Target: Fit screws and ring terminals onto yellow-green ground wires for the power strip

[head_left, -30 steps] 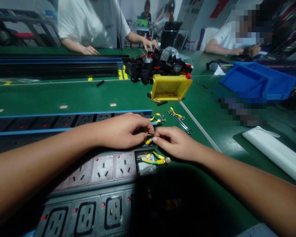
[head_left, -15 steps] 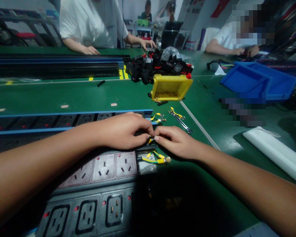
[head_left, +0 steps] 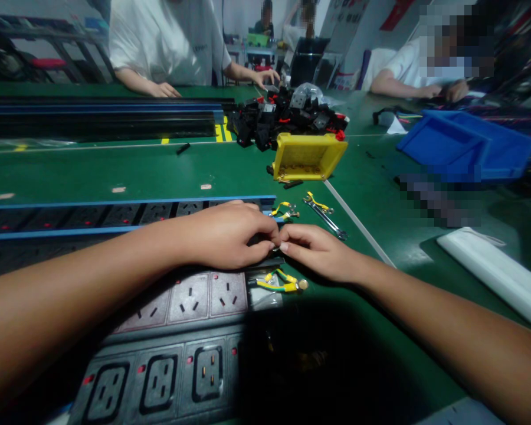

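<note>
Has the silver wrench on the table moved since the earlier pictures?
No. The wrench lies in the same place beside the white line on the table.

Dim, cool-toned view: pale glare marks the green tabletop (head_left: 146, 168) at right, dense black shadow fills the lower centre, background is soft, edges stretch and smear, pixelated blocks mask patches
</note>
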The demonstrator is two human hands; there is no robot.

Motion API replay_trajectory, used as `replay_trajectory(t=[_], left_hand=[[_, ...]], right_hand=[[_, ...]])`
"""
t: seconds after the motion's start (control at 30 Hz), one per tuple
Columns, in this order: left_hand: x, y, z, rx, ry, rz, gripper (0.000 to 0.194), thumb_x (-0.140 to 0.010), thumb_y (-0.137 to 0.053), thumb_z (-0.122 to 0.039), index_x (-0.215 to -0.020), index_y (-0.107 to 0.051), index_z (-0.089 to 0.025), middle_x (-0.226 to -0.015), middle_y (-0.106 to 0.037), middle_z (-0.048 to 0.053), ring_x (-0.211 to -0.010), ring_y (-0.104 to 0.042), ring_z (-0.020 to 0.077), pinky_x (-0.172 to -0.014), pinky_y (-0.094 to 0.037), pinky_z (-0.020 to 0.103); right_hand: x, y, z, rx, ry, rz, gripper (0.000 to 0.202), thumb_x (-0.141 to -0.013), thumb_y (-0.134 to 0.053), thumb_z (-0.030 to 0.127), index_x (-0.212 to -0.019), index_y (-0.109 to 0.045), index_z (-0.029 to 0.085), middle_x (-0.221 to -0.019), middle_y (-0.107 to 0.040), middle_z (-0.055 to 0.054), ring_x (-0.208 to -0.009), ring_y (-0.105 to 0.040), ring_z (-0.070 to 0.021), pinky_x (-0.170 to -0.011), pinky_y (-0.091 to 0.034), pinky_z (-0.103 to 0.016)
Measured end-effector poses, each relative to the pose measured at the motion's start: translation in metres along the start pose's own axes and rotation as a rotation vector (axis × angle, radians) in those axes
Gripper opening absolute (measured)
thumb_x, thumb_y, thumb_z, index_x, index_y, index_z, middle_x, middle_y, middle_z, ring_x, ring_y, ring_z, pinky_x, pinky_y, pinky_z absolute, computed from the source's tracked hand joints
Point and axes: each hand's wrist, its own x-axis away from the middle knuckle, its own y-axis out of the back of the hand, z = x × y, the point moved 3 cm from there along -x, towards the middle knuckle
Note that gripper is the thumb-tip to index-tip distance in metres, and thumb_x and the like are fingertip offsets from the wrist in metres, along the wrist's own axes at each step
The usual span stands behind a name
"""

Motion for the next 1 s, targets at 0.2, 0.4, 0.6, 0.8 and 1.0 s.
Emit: replay_trajectory(t=[0.2,0.4,0.6,0.8,1.0], left_hand=[[0.0009,-0.0009,0.0020,0.051,0.019,0.008,0.021,-0.091,-0.050,-0.024,-0.101,-0.067,-0.020,-0.091,-0.070,0.002,-0.085,-0.058,0.0167,-0.080,-0.039,0.029],[0.0013,-0.0019,0.0049,0.085,0.026,0.003,0.017,-0.091,-0.051,-0.025,-0.098,-0.066,-0.020,-0.088,-0.069,0.001,-0.084,-0.057,0.0154,-0.079,-0.037,0.027],[0.0010,-0.0008,0.0035,0.087,0.029,-0.005,0.014,-0.090,-0.051,-0.025,-0.094,-0.064,-0.019,-0.083,-0.065,0.000,-0.080,-0.055,0.0148,-0.076,-0.036,0.027],[0.0019,-0.0007,0.0044,0.101,0.037,0.002,0.014,-0.090,-0.051,-0.027,-0.094,-0.062,-0.019,-0.084,-0.064,0.000,-0.082,-0.055,0.0154,-0.076,-0.036,0.027],[0.0031,-0.0003,0.0057,0.126,0.034,0.014,0.012,-0.088,-0.054,-0.027,-0.090,-0.062,-0.018,-0.082,-0.063,0.000,-0.079,-0.054,0.0152,-0.073,-0.036,0.026]], right_hand=[[0.0005,0.0008,0.0026,0.077,0.024,-0.029,0.012,-0.085,-0.049,0.020,-0.075,-0.054,0.017,-0.070,-0.053,0.001,-0.066,-0.047,-0.0120,-0.063,-0.036,-0.024],[-0.0002,0.0004,0.0038,-0.057,0.012,-0.016,0.014,-0.084,-0.049,0.022,-0.071,-0.053,0.017,-0.062,-0.045,0.003,-0.057,-0.041,-0.0100,-0.054,-0.032,-0.023],[0.0008,0.0003,0.0031,-0.080,-0.012,-0.015,0.013,-0.082,-0.050,0.021,-0.071,-0.054,0.016,-0.060,-0.045,0.004,-0.056,-0.040,-0.0099,-0.053,-0.031,-0.023],[0.0011,0.0005,0.0033,-0.056,0.017,-0.016,0.014,-0.083,-0.049,0.020,-0.070,-0.054,0.016,-0.061,-0.046,0.003,-0.057,-0.041,-0.0099,-0.054,-0.032,-0.023],[0.0009,0.0000,0.0069,-0.053,0.067,-0.039,0.015,-0.084,-0.049,0.020,-0.070,-0.052,0.017,-0.064,-0.049,0.002,-0.060,-0.042,-0.0101,-0.056,-0.034,-0.022]])
